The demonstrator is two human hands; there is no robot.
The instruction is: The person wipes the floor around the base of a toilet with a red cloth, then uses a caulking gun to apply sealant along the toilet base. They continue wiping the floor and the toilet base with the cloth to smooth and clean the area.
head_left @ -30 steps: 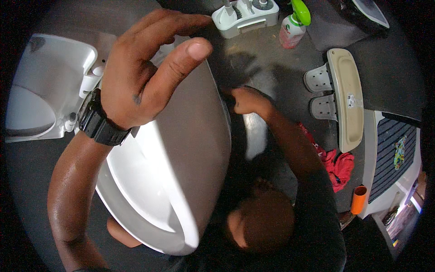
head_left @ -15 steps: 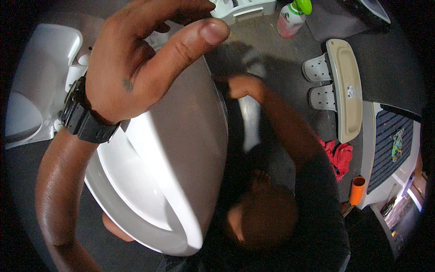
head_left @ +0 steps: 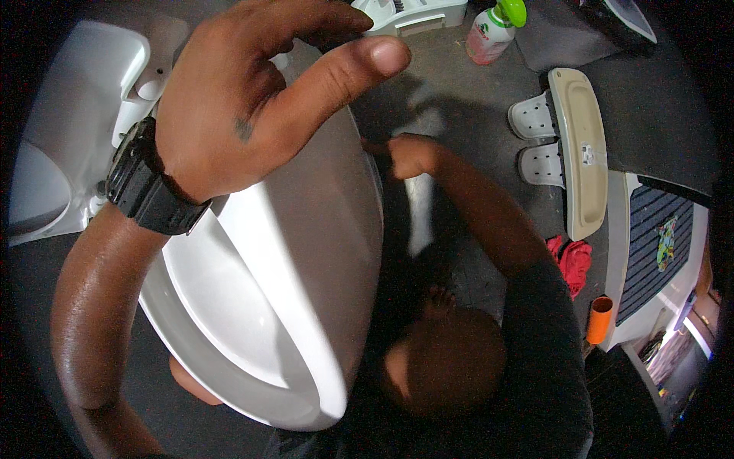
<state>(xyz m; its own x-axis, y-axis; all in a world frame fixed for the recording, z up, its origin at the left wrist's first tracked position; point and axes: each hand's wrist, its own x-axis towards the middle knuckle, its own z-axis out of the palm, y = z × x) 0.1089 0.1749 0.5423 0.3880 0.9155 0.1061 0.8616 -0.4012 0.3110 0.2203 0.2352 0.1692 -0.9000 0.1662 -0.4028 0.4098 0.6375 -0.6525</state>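
Observation:
A white ceramic toilet bowl [head_left: 229, 306] lies below me, with a white plastic seat and lid [head_left: 69, 92] at its left. My left hand [head_left: 267, 92], wearing a black watch, reaches over the back of the ceramic, thumb out and fingers curved but apart from it; whether it touches the surface is unclear. Along the ceramic's shadowed right side, my right hand [head_left: 409, 157] has its fingers curled, their tips and anything they hold lost in the dark.
At the back stand a brush caddy [head_left: 413, 17] and green-topped spray bottle [head_left: 491, 34]. Rightward are a beige cistern lid [head_left: 585, 187], white perforated clogs [head_left: 535, 118], red cloth [head_left: 569, 264], orange cylinder [head_left: 599, 321] and striped mat [head_left: 646, 245]. My knee [head_left: 443, 363] is below.
My left hand and forearm have shifted upward in the picture, its thumb now farther right. The surroundings appear slightly higher. My right hand stays at the ceramic's side.

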